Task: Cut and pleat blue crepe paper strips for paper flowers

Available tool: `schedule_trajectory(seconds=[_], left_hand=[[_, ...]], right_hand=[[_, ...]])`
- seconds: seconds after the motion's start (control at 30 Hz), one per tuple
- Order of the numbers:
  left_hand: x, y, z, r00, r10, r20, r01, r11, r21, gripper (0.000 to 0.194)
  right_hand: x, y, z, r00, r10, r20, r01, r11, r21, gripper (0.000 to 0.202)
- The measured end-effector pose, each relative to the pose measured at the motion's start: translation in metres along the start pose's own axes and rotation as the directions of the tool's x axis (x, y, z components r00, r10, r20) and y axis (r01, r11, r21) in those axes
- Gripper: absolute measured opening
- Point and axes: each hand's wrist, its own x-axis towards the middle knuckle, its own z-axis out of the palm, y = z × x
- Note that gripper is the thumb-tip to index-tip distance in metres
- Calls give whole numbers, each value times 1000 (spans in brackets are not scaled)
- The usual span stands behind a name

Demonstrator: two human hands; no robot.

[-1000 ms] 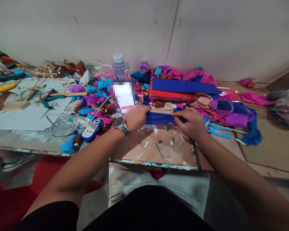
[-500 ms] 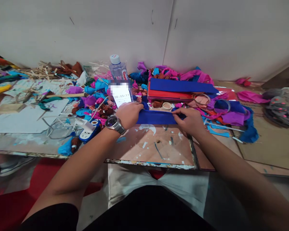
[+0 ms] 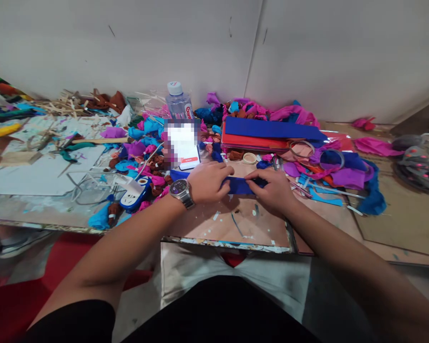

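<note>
A dark blue crepe paper strip [image 3: 240, 186] stretches between my two hands, low over the wooden board. My left hand [image 3: 211, 182], with a watch on its wrist, is closed on the strip, and part of the blue paper shows to the left behind the wrist. My right hand [image 3: 271, 189] pinches the other side between thumb and fingers. Only a short length of strip is visible between the hands. Just beyond my left hand a phone [image 3: 186, 147] leans upright, its screen lit.
Behind stands a water bottle [image 3: 179, 101] amid crumpled coloured paper. A stack topped by a blue sheet [image 3: 271, 128] and two tape rolls, one a clear ring [image 3: 331, 159], lie to the right. At left are a power strip [image 3: 135, 194] with cables and a wooden block [image 3: 20, 161].
My left hand has slid right along the strip, closer to my right hand. Both hands and the strip have come slightly nearer to me. The phone's timer display has changed.
</note>
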Motion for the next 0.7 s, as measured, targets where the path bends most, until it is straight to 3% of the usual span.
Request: schedule_trajectory(seconds=[0.1, 0.3, 0.7], left_hand=[[1, 10, 8, 998, 49, -28, -51, 997, -60, 38], [2, 12, 21, 998, 53, -35, -58, 985, -163, 33], [4, 13, 22, 998, -49, -39, 36, 957, -288, 30]], right_hand=[[-2, -6, 3, 1000, -20, -2, 20, 999, 43, 12], [-4, -8, 6, 996, -86, -14, 86, 996, 30, 11], [-4, -10, 6, 996, -83, 14, 83, 997, -2, 14]])
